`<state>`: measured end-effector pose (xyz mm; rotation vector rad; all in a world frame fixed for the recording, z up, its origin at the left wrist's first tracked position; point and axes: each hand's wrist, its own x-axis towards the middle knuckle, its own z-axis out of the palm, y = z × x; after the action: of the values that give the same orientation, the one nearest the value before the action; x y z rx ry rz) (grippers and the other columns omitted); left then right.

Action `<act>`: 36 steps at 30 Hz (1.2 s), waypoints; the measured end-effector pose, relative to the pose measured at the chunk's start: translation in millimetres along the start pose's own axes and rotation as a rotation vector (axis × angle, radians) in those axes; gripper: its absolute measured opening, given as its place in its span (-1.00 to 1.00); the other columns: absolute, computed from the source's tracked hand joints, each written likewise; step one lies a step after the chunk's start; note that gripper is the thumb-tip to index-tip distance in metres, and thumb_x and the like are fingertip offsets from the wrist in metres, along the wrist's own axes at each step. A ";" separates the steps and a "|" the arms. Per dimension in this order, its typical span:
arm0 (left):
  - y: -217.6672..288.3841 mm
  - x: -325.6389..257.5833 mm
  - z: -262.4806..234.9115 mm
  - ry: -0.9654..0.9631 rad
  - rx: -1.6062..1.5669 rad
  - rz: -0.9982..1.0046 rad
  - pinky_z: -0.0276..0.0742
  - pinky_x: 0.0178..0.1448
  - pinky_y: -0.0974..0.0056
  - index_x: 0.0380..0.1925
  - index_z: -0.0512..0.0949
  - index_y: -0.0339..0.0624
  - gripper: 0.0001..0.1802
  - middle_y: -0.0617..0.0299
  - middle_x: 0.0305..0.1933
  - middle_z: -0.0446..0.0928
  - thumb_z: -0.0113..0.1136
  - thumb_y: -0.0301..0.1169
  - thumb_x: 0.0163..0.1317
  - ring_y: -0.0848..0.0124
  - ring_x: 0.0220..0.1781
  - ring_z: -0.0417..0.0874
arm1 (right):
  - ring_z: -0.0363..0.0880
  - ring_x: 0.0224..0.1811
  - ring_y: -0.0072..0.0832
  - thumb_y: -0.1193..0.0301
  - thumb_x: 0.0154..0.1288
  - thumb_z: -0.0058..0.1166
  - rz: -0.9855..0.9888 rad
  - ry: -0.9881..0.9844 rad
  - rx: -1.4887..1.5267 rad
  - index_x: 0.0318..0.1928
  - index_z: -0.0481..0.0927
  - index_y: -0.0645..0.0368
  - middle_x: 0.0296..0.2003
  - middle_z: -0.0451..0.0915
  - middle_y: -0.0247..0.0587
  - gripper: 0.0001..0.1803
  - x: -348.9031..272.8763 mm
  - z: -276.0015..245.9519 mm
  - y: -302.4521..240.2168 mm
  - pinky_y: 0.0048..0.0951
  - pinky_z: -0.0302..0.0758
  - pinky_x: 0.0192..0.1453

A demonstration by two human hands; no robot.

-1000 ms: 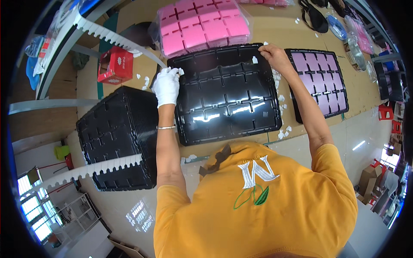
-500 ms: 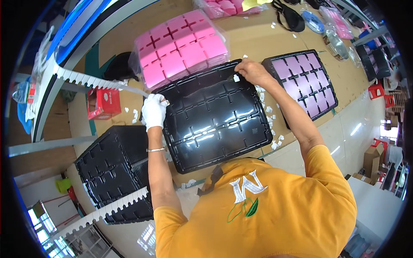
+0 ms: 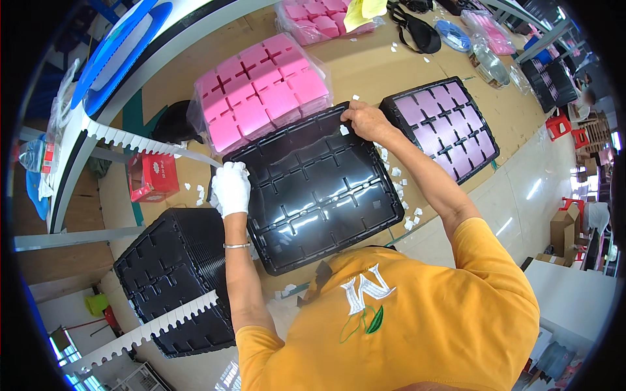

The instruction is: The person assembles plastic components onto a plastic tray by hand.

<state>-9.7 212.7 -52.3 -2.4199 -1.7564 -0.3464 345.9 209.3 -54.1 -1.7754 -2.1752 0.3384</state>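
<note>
A shallow black plastic tray (image 3: 319, 189) with moulded cross slots and a glossy surface lies at a slant in front of me. My left hand (image 3: 232, 189), in a white glove, is closed at the tray's far left corner. The end of a notched white strip (image 3: 153, 141) runs into its fingers, which partly hide it. Bare, my right hand (image 3: 368, 122) pinches the rim at the far right corner, thumb and fingers together. Just below those fingertips a small white tab (image 3: 344, 130) shows on the tray. Whether another tab is under the fingers is hidden.
Bagged pink foam sheets (image 3: 261, 91) lie beyond the tray. To the right is a black tray with lilac foam (image 3: 447, 127). A tall stack of black trays (image 3: 173, 274) stands left, near a red box (image 3: 154, 177). White scraps (image 3: 409, 223) litter the cardboard-covered table (image 3: 404, 72).
The whole view has shifted slightly, with the table things lower and further left. My left fingers have drawn in a little at the corner; my right hand keeps its place on the rim.
</note>
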 end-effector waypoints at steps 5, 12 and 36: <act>2.5 0.1 -2.4 -0.003 -0.013 -0.024 0.45 -0.13 0.08 -0.41 0.61 -0.08 -0.89 0.16 -0.38 0.53 0.13 -0.39 0.08 0.15 -0.23 0.56 | 0.52 -0.13 -0.21 0.52 0.07 0.02 -0.012 0.005 -0.037 -0.35 0.67 0.00 -0.31 0.50 -0.16 -0.81 2.5 7.6 2.9 -0.26 0.47 -0.05; 3.7 0.7 -2.7 -0.014 -0.095 -0.051 0.45 -0.10 0.10 -0.41 0.60 -0.11 -0.90 0.14 -0.35 0.53 0.14 -0.41 0.06 0.13 -0.23 0.55 | 0.50 -0.12 -0.23 0.48 0.08 0.06 0.036 0.089 0.092 -0.40 0.64 0.08 -0.31 0.48 -0.19 -0.90 -1.7 17.4 9.3 -0.25 0.47 -0.09; 0.7 2.1 -0.2 -0.005 -0.147 -0.049 0.47 -0.11 0.11 -0.41 0.58 -0.16 -0.90 0.09 -0.35 0.54 0.14 -0.44 0.06 0.11 -0.23 0.56 | 0.52 -0.13 -0.15 0.47 0.12 -0.01 -0.179 -0.190 -0.019 -0.41 0.56 0.15 -0.29 0.52 -0.12 -0.92 19.7 -6.1 1.7 -0.20 0.46 -0.07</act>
<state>-8.4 214.3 -51.5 -2.4801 -1.8572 -0.4918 346.2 228.8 -47.4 -1.6003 -2.4547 0.4606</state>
